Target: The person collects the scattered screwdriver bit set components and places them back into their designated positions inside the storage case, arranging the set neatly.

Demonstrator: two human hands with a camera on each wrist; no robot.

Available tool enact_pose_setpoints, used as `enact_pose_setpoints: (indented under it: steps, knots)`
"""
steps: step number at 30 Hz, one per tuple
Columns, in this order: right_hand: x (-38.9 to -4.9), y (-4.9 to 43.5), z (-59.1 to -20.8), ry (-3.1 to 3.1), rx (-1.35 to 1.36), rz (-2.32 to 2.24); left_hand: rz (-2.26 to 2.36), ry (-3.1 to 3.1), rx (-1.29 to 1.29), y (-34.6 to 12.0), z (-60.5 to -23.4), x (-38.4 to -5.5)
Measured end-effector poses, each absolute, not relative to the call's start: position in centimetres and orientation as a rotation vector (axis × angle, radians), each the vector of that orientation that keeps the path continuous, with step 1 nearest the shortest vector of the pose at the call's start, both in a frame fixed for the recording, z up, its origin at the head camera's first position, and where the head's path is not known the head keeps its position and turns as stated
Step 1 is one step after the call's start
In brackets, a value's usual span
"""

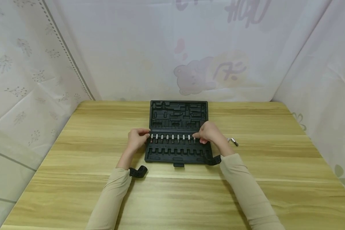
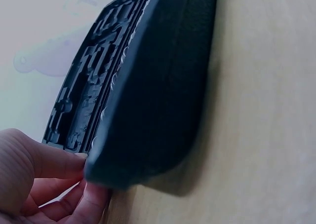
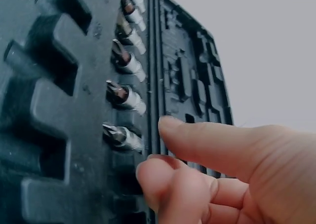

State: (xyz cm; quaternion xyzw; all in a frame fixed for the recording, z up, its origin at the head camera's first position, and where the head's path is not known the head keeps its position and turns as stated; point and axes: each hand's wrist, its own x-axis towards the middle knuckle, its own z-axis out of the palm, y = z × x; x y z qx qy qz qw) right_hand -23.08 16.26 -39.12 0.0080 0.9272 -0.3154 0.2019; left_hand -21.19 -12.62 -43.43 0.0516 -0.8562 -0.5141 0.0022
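Note:
A black plastic tool case (image 1: 176,158) lies on the table with its lid (image 1: 178,115) raised behind it. Along its upper row sit several silver bit sockets (image 1: 172,138), also seen close up in the right wrist view. My left hand (image 2: 54,184) holds the case's left edge, thumb above and fingers against the side and underneath. At the row's right end is my right hand (image 3: 197,169), thumb and index finger apart beside the end bit socket (image 3: 123,136), with nothing visible between them. The head view shows this right hand (image 1: 207,131) covering part of the case's right side.
Right of the case, a loose bit socket (image 1: 234,141) lies on the wooden table (image 1: 178,198), with another small silver piece (image 1: 228,139) partly hidden by the right wrist. The case's lower row of slots (image 1: 175,151) holds no sockets. Patterned cloth (image 1: 149,48) hangs behind.

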Motion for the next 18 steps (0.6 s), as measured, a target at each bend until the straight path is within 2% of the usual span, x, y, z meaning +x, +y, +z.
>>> enact_pose_setpoints:
  steps: [10, 18]
  knots:
    - [-22.5, 18.5, -38.9, 2.555, -0.083, -1.042, -1.595, -2.69, 0.154, -12.7, -43.5, -21.2]
    - [-21.8, 20.5, -38.8, 2.601, -0.049, -1.061, -1.609, -2.7, 0.168, -12.7, -43.5, -21.1]
